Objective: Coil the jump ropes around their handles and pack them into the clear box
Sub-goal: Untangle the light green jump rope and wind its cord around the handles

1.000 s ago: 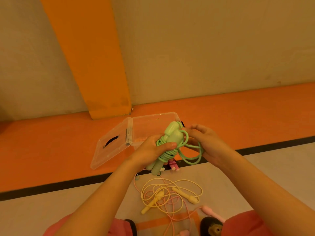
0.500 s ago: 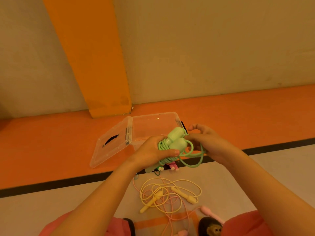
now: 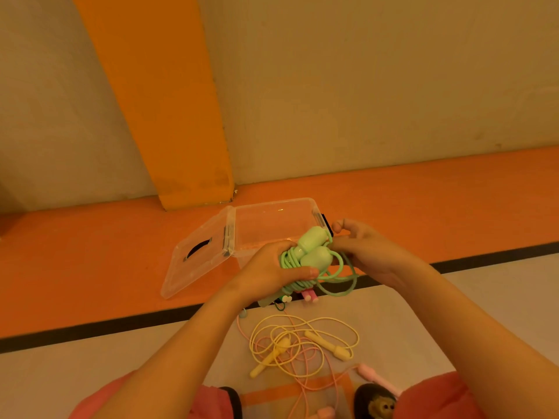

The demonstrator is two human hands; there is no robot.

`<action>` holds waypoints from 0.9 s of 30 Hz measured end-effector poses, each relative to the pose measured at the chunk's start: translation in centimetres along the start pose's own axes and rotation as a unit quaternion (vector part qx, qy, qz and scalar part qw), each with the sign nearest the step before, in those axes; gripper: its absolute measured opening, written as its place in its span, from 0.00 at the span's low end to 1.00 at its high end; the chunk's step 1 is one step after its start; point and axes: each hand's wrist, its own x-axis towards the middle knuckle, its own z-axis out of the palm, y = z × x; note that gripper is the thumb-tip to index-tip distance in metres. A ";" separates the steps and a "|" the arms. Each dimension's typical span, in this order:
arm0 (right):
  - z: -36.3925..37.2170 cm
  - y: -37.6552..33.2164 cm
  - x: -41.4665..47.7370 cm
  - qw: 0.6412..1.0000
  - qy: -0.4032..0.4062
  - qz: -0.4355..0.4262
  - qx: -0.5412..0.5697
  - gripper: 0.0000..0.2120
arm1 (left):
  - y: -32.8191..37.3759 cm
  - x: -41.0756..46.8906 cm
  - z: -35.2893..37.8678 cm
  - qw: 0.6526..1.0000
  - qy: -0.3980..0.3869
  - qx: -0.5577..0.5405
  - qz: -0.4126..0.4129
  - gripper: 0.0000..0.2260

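Now the left hand (image 3: 270, 269) grips the coiled green rope (image 3: 314, 256) while the right hand (image 3: 373, 257) apparently pinches its loose loop, both covering the open box's (image 3: 273, 204) near wall. Yellow rope (image 3: 328, 346) and pink rope (image 3: 375, 376) lie tangled on the floor (image 3: 90, 373).

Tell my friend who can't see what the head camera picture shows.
A left hand grips a green jump rope, mostly coiled round its handles, while the right hand pinches its loose loop. Behind them an open clear box sits on the orange floor, and a yellow jump rope and a pink jump rope lie tangled nearer the person.
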 end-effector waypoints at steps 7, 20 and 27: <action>0.0 -0.7 -0.4 0.986 -0.029 -0.006 0.162 0.15 | 0.2 0.2 -0.4 0.998 -0.020 -0.061 -0.010 0.08; 0.6 -1.4 -1.0 0.961 0.025 -0.197 -0.192 0.15 | 0.3 0.0 -0.4 0.988 -0.035 -0.141 -0.046 0.10; -0.5 -0.9 -0.7 0.891 0.028 -0.278 -0.357 0.12 | 0.0 0.2 -0.2 0.975 0.011 -0.198 -0.103 0.12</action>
